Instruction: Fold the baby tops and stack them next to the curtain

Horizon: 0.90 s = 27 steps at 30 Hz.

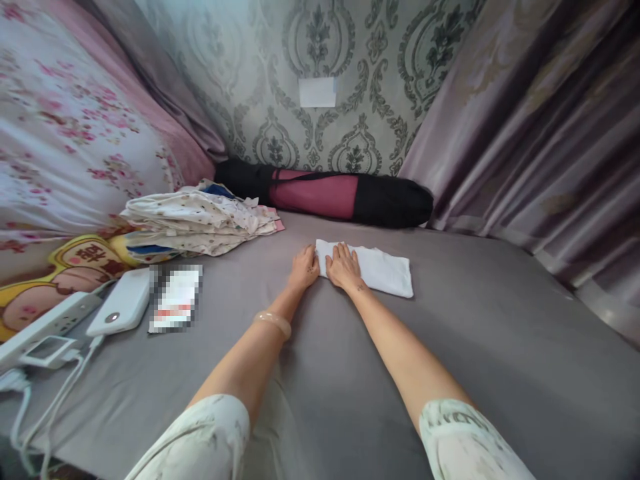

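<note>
A folded white cloth (380, 270) lies flat on the grey bed sheet (450, 347). My right hand (343, 267) rests palm down on the cloth's left end, fingers stretched out. My left hand (304, 267) sits at the cloth's left edge, fingers curled onto that edge, touching it. A pale bangle (273, 322) circles my left wrist.
A stack of folded patterned clothes (200, 220) lies to the left. A black and maroon roll bag (330, 193) lies along the wall. A white power bank (123, 303), a power strip (45, 327) with cables and a blurred packet (176, 298) sit at the left. Curtains hang on the right.
</note>
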Tool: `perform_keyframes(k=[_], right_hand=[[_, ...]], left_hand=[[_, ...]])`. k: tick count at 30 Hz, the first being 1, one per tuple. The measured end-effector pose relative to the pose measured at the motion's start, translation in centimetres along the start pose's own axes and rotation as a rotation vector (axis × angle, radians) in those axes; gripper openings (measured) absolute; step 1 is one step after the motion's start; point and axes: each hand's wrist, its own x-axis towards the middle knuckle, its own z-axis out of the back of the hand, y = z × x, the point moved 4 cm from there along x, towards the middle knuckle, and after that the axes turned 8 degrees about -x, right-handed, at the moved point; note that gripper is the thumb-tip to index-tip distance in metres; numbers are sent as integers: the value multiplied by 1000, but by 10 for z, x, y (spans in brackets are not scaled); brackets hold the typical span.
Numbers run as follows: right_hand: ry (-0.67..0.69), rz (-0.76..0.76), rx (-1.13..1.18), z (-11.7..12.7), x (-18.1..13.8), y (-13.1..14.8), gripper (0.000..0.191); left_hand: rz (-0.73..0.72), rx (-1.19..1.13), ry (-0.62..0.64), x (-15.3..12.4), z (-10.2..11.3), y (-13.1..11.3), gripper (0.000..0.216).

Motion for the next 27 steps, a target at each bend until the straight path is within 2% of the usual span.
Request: perform_keyframes(k=[4,10,14,20,27], right_hand=[[-27,7,-11,-2,-2,0,60],[95,-14,6,-1,8,-3,57],[71,4,22,3,14,4,54],[37,108,36,0,21,29,55],[13,102,38,-13,20,37,57]], left_hand=[[3,-38,-42,0,-1,6,38],[103,-141,-183,0,10,18,49],[163,-152,-241,-1,16,20,50],[240,-174,-247,-1,18,21,48],[222,-189,-243,-2,17,22,44]])
